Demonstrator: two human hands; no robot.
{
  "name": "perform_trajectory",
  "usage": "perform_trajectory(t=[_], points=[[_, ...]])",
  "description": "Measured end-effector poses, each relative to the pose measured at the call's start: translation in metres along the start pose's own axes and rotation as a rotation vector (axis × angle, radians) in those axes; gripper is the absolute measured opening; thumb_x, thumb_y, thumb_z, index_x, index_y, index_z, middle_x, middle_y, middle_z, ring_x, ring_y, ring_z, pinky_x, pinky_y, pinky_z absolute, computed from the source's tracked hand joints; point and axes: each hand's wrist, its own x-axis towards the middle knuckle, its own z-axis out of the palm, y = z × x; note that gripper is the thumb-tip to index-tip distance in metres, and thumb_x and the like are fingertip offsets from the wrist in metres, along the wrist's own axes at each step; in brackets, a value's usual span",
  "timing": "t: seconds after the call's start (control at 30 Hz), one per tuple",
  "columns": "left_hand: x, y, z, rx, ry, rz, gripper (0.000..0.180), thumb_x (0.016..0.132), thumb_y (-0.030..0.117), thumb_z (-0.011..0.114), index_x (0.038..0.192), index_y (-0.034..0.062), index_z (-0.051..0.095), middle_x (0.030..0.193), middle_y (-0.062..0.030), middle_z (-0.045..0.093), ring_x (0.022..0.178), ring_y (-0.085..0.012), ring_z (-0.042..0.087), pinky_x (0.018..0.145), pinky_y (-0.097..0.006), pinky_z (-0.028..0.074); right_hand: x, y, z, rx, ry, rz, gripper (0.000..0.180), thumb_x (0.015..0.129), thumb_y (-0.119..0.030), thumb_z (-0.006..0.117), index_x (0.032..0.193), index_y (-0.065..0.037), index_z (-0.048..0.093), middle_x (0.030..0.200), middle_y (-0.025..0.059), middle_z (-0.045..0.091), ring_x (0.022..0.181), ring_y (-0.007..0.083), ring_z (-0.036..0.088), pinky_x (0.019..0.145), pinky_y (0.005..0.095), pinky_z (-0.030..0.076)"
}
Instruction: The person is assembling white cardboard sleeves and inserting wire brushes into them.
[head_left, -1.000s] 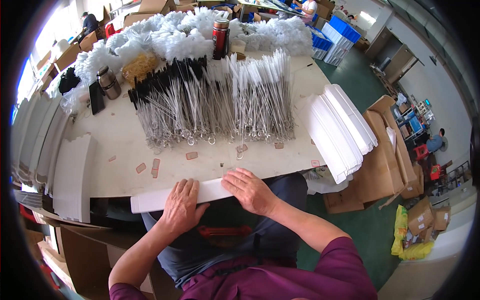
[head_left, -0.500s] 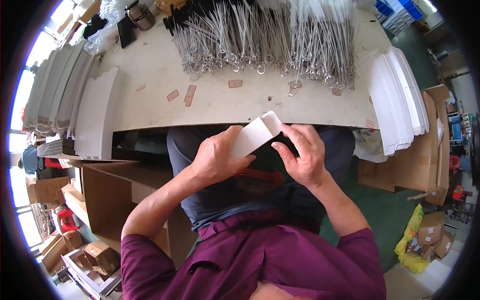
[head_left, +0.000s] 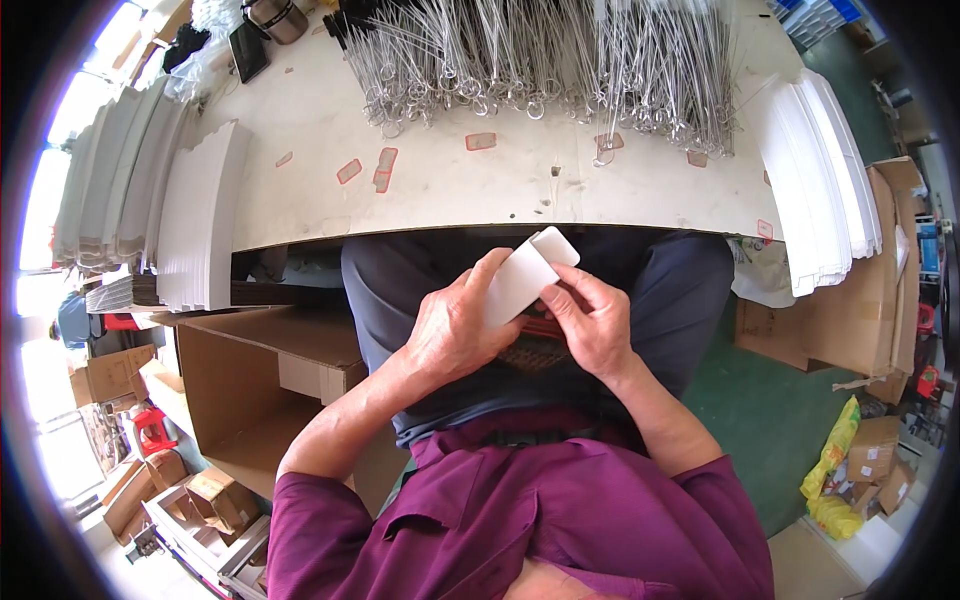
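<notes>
A narrow white cardboard box point(head_left: 518, 282) is held over my lap, tilted with its far end toward the upper right. My left hand point(head_left: 450, 325) wraps round its lower part, thumb below and fingers along the far side. At the far end a rounded flap point(head_left: 556, 246) stands out. My right hand point(head_left: 597, 325) pinches the box's right edge just below that flap, thumb on the white face and index finger at the corner. Whatever may lie inside the box is hidden.
Across the worktable point(head_left: 420, 205) lie many thin metal wire rods with looped ends point(head_left: 540, 70). Flat white cartons stand stacked at left point(head_left: 200, 220) and right point(head_left: 815, 190). An open brown carton point(head_left: 235, 390) is below left; another brown carton point(head_left: 850, 300) stands right.
My right hand has moved from beside the box's open end onto its edge and now grips it. The end that showed open now looks partly covered, with the flap outward.
</notes>
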Motion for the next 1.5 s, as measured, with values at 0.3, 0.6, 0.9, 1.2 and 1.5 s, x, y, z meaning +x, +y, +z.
perform_trajectory(t=[0.3, 0.6, 0.9, 1.2, 1.5], points=[[0.011, -0.001, 0.008, -0.098, -0.097, 0.004, 0.074, 0.078, 0.011, 0.082, 0.144, 0.0116, 0.050, 0.118, -0.0235, 0.072, 0.108, -0.0409, 0.073, 0.089, -0.045, 0.061, -0.003, -0.003, 0.000, -0.007, -0.176, 0.077, 0.015, 0.101, -0.010, 0.070, 0.103, 0.004, 0.073, 0.084, 0.0151, 0.073, 0.071, 0.0210, 0.071, 0.064, 0.0327, 0.054], [0.008, -0.007, 0.012, -0.102, -0.094, 0.061, 0.060, 0.079, 0.010, 0.080, 0.134, 0.0096, 0.056, 0.111, -0.0212, 0.072, 0.101, -0.0387, 0.074, 0.083, -0.045, 0.061, -0.014, -0.003, 0.015, 0.343, 0.014, 0.253, 0.030, 0.102, -0.008, 0.070, 0.128, 0.006, 0.063, 0.101, 0.0159, 0.077, 0.089, 0.0158, 0.073, 0.077, 0.0302, 0.058], [0.001, -0.010, 0.018, -0.074, -0.069, 0.077, 0.068, 0.080, 0.010, 0.077, 0.139, 0.0044, 0.044, 0.101, -0.0245, 0.071, 0.088, -0.0464, 0.073, 0.074, -0.051, 0.061, -0.007, -0.005, 0.005, -0.221, -0.092, -0.088, 0.025, 0.102, -0.010, 0.069, 0.123, 0.004, 0.072, 0.091, 0.0176, 0.075, 0.073, 0.0235, 0.073, 0.066, 0.0316, 0.056], [-0.003, -0.007, 0.021, 0.065, -0.087, 0.052, 0.064, 0.079, 0.015, 0.083, 0.133, 0.0009, 0.050, 0.102, -0.0253, 0.073, 0.091, -0.0452, 0.074, 0.075, -0.049, 0.062, -0.003, -0.009, 0.004, 0.163, -0.129, 0.359, 0.017, 0.102, -0.013, 0.073, 0.101, 0.004, 0.072, 0.086, 0.0062, 0.077, 0.077, 0.0061, 0.069, 0.069, 0.0241, 0.056], [-0.007, -0.009, 0.019, 0.043, -0.059, 0.112, 0.064, 0.077, 0.014, 0.084, 0.132, 0.0003, 0.054, 0.105, -0.0239, 0.073, 0.092, -0.0442, 0.074, 0.077, -0.049, 0.063, 0.000, -0.005, -0.003, 0.330, -0.111, 0.546, 0.012, 0.099, -0.011, 0.075, 0.093, -0.001, 0.071, 0.073, 0.0019, 0.070, 0.056, 0.0040, 0.059, 0.049, 0.0213, 0.043]])
